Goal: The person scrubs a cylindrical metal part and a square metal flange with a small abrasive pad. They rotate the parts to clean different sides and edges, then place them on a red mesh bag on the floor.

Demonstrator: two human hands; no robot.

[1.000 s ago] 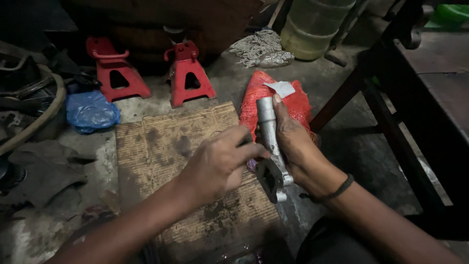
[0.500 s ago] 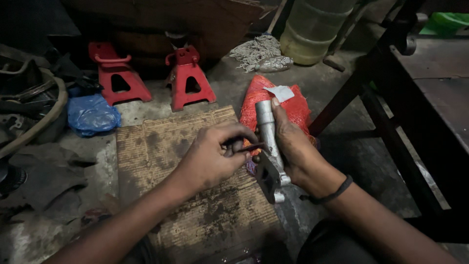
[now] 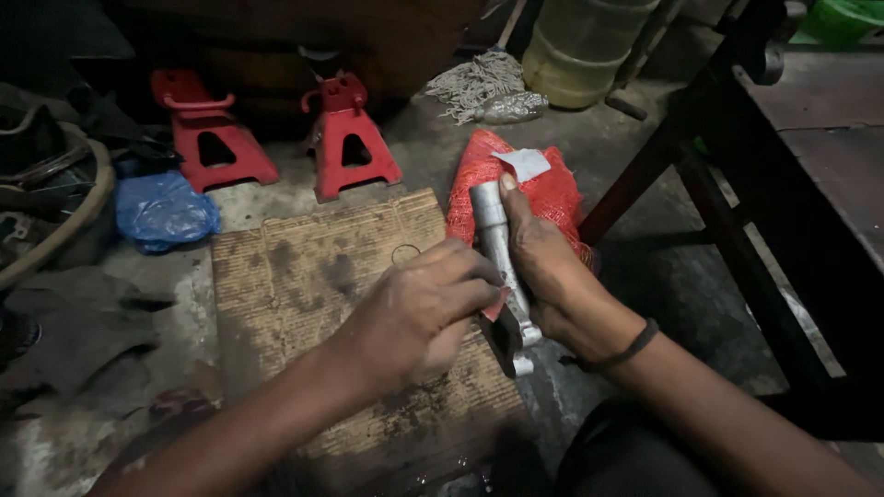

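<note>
The right hand (image 3: 552, 276) grips a grey cast-metal tubular part with a square flange (image 3: 497, 262), fingers wrapped round its shaft and thumb laid along the tube, holding it above the near right edge of a stained corrugated cardboard sheet (image 3: 304, 276) on the floor. The left hand (image 3: 419, 308) presses a small reddish piece (image 3: 494, 305) against the flange, fingers pinched narrow on it. Just beyond lies a red mesh sack (image 3: 552, 189); farther left stand two red jack stands (image 3: 345, 138).

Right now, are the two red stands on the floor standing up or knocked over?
Standing up. Both red stands rest on their wide feet on the floor, with their narrow tops pointing up, behind the cardboard.
</note>
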